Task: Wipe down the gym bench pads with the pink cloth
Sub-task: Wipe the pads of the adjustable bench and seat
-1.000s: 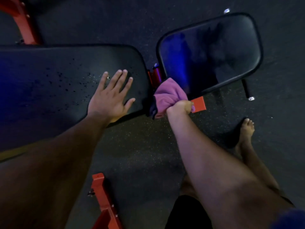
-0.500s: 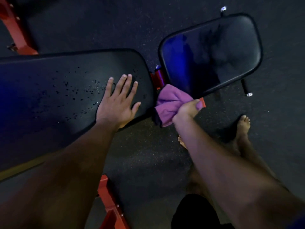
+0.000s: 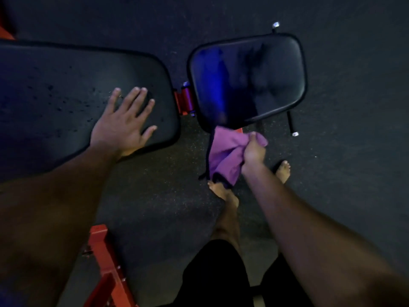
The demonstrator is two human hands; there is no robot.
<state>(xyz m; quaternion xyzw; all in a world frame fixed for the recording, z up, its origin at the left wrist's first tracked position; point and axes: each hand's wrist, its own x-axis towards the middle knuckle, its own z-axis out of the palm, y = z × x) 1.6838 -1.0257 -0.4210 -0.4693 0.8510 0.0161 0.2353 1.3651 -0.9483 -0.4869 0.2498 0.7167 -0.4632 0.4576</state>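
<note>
**Cloth at the seat pad's near edge, wipe about to begin**

The right hand (image 3: 254, 151) has its fingers curled tight round a bunched pink cloth (image 3: 225, 156), which hangs just off the near edge of the smaller seat pad (image 3: 247, 78), touching or almost touching its rim. The left hand (image 3: 122, 127) lies flat, fingers straight and spread, on the near right corner of the long back pad (image 3: 66, 89), bracing the body.

To do this step well, I would open the cloth out into a flat fold, lay it on the seat pad's near edge and sweep toward the far edge in overlapping passes. The back pad is speckled with dark spots, probably droplets, so it needs its turn.

The light is dim and blue; whether the seat pad is wet or only glossy cannot be told. The back pad's left end is cut off, and the red frame (image 3: 110, 269) shows only in parts.
</note>
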